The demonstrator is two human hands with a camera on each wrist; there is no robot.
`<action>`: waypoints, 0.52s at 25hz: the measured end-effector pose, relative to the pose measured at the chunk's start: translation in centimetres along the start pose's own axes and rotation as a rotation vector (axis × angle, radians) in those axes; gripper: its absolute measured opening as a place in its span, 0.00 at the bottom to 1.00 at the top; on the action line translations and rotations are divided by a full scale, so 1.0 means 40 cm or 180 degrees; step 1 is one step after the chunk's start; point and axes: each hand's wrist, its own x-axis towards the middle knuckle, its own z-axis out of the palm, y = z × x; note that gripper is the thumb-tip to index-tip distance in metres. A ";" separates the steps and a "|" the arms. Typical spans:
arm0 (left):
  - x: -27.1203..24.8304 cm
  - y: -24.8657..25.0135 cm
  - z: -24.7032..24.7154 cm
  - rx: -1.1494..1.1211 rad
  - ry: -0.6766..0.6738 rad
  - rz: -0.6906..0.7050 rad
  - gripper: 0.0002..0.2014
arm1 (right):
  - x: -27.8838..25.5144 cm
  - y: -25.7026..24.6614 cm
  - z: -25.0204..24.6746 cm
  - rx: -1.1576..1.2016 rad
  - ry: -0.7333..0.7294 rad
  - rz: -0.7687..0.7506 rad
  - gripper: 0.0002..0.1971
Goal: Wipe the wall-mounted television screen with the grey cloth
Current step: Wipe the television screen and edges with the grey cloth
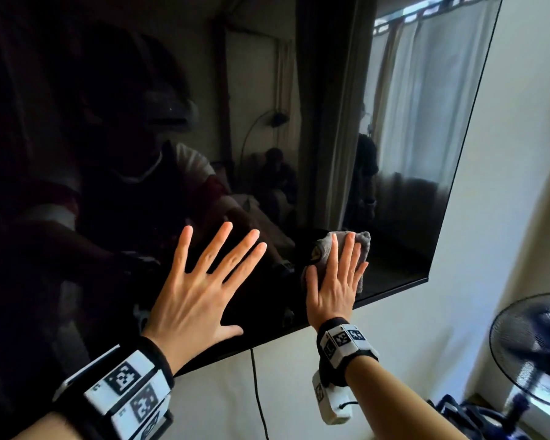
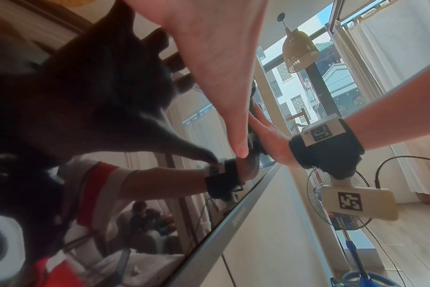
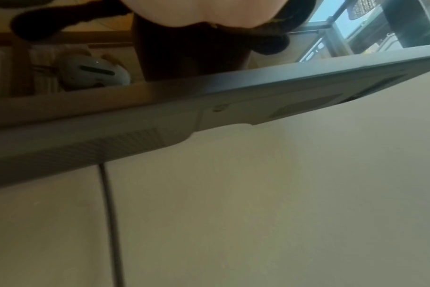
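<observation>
Two hands on the television screen (image 1: 410,122), left hand (image 1: 197,290) splayed wide, flat on its lower glass, right hand (image 1: 337,281) with straight fingers pressing the grey cloth (image 1: 323,249) near its bottom edge

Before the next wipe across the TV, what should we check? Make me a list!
1. Cloth flat against the screen: ok, the right hand presses it with straight fingers.
2. Left hand steadying the screen: cannot tell if it touches; the fingers are spread.
3. Room to wipe: ok, bare screen lies right of the cloth.
4. Cable below out of the way: ok.
5. Fan clear of the arm: ok.
6. Screen clean: cannot tell.
</observation>
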 end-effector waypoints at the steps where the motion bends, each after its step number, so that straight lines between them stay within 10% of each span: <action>1: 0.013 0.019 -0.009 -0.0016 0.0003 0.0020 0.70 | 0.018 0.033 -0.009 0.0005 -0.0001 0.0026 0.36; 13: 0.274 0.269 -0.007 0.0215 -0.0111 -0.0191 0.70 | 0.142 0.313 -0.082 -0.0150 -0.0099 -0.0399 0.36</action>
